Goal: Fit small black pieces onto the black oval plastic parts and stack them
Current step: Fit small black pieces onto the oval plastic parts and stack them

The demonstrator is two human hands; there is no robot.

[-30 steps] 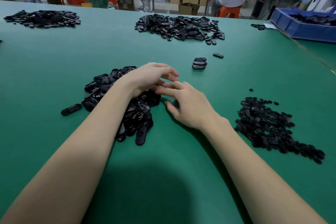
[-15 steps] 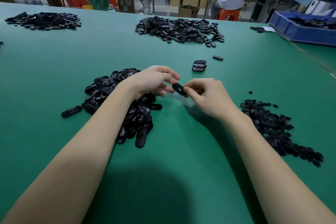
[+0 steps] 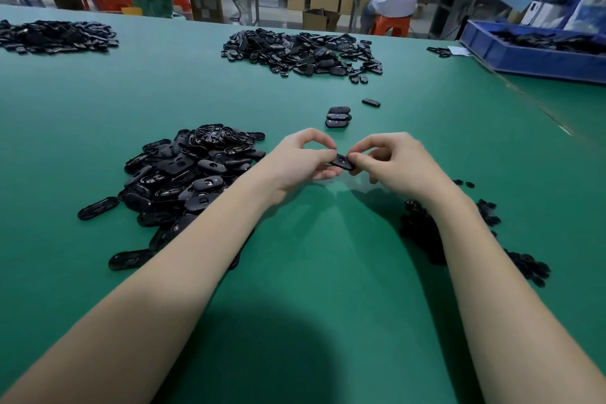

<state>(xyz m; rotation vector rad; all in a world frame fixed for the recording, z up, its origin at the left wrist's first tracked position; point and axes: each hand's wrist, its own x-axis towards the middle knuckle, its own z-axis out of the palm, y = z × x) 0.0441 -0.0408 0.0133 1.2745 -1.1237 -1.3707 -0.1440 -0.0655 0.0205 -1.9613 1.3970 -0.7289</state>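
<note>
Head cam: left hand (image 3: 300, 165) & right hand (image 3: 392, 163) both pinch one oval part (image 3: 342, 161) between them, prob. to press a small piece in. Finished stack (image 3: 338, 117) sits just past the hands; oval pile (image 3: 188, 170) by left hand, small pieces (image 3: 521, 264) by right arm, for easy reach.

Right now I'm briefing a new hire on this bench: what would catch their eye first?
Both hands, the left hand and right hand, meet mid-table, pinching one black oval part between them. A big heap of oval parts lies to their left on the green table. Just beyond the hands stands a short stack of finished parts.
</note>
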